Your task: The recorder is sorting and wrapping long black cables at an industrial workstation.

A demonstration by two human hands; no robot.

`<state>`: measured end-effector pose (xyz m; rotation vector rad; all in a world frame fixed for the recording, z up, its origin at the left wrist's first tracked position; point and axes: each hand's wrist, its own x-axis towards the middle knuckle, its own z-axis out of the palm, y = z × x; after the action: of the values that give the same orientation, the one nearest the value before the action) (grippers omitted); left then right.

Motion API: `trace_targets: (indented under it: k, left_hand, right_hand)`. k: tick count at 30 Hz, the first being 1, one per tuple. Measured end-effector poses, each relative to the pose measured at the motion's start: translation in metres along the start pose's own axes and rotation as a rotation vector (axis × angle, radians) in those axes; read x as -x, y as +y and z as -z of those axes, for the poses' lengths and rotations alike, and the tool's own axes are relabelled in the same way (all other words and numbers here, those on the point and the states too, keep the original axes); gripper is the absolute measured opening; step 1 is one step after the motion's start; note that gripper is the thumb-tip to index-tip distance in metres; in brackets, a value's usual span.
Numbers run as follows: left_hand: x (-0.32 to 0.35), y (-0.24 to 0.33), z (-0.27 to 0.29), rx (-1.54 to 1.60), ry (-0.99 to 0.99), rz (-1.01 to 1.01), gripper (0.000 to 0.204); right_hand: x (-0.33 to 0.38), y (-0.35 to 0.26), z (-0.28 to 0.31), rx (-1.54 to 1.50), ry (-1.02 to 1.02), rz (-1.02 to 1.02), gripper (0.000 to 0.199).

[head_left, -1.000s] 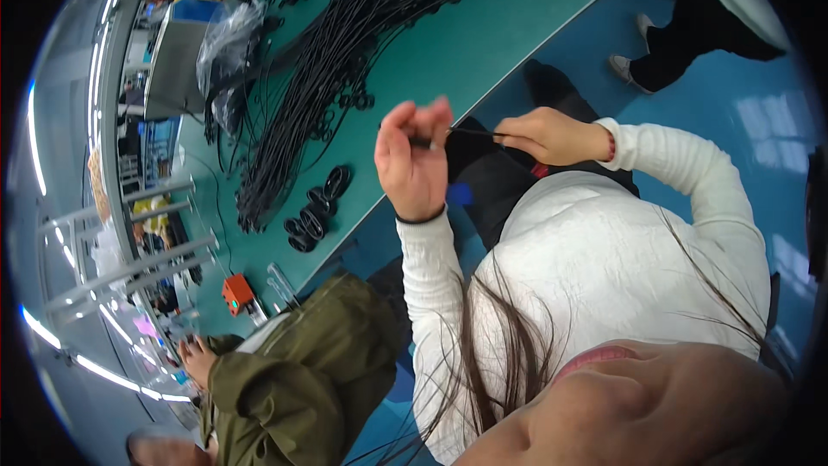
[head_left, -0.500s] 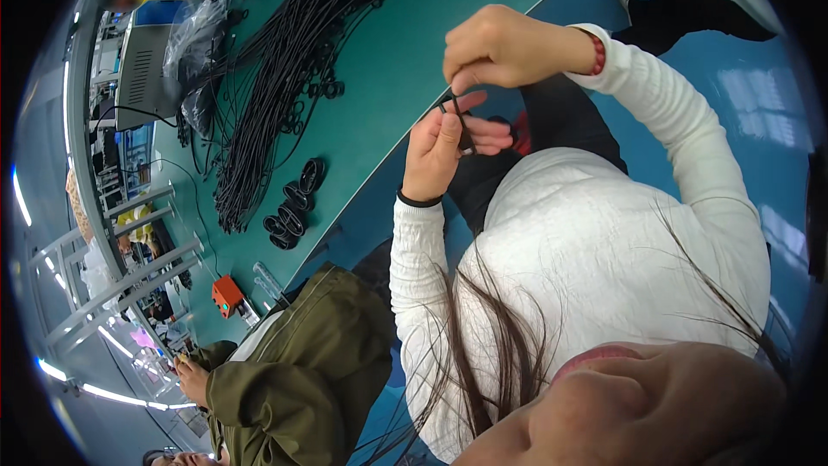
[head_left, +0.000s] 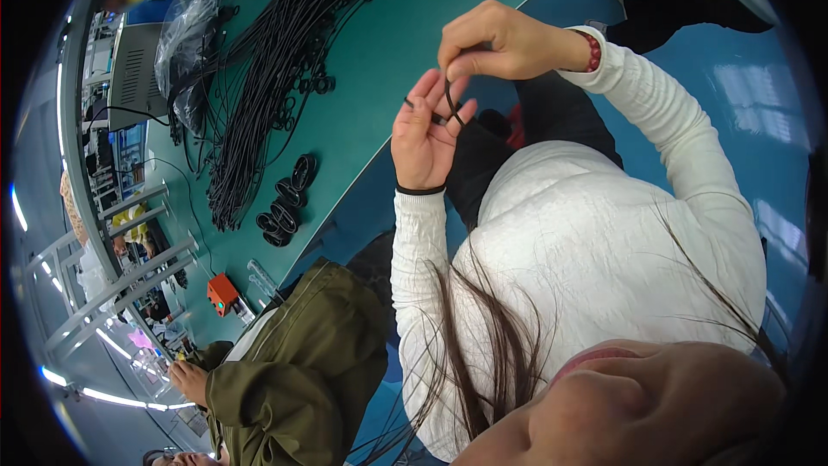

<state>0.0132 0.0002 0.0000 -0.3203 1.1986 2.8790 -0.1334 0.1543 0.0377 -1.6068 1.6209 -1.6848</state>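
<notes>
One black cord (head_left: 450, 99), held in midair

We see the cord just off the edge of the green table (head_left: 375, 69), in front of the person's body; the right hand (head_left: 504, 43) pinches it between thumb and fingertips, while the left hand (head_left: 424, 142) turns its palm up, fingers spread, with the cord running across them; we cannot tell whether any left finger presses on it. The pinch, we judge, steadies one part, and the open palm seems to give the rest a backing; working at the edge probably leaves slack room to hang.

On the table a long bundle of black cables (head_left: 259, 112) lies lengthwise, perhaps so that strands do not tangle; black coils (head_left: 286, 198) sit apart near the edge, likely within easy reach; a clear plastic bag (head_left: 185, 52) rests beside the bundle, and an orange box (head_left: 222, 293) stands near a co-worker in an olive jacket (head_left: 302, 362).

As for brands, labels or writing, we can make out none on the cord, coils or box; any small marks are too small to read.
</notes>
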Motion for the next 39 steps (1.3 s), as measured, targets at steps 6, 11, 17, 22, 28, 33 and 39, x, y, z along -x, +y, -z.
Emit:
trace_targets:
  k: [6,11,17,22,28,33,39]
  left_hand:
    - [-0.002,-0.003,0.002,0.135,0.081,-0.01,0.044]
    - [-0.009,0.013,0.03,0.574,-0.239,-0.093,0.044]
    - [-0.029,0.04,0.05,0.619,-0.862,-0.028,0.044]
    - [-0.013,0.025,0.008,-0.002,0.009,-0.321,0.043]
    - [-0.004,-0.014,0.009,-0.333,-0.206,-0.045,0.049]
    - [-0.001,-0.001,-0.006,-0.217,-0.438,0.137,0.053]
    - [-0.013,0.006,0.019,0.201,-0.752,0.271,0.053]
  right_hand:
    - [0.003,-0.016,-0.001,-0.05,-0.17,0.004,0.002]
    - [0.013,-0.024,0.007,0.031,-0.324,-0.12,0.005]
    - [0.054,-0.02,-0.007,0.398,-0.429,-0.205,0.009]
    - [0.066,-0.028,-0.004,0.492,-0.419,-0.201,0.011]
    - [0.018,-0.043,0.015,0.543,-0.25,0.044,0.009]
    - [0.001,0.001,0.021,0.225,-0.065,-0.027,0.008]
    - [0.015,0.038,0.0,-0.067,-0.086,-0.254,0.012]
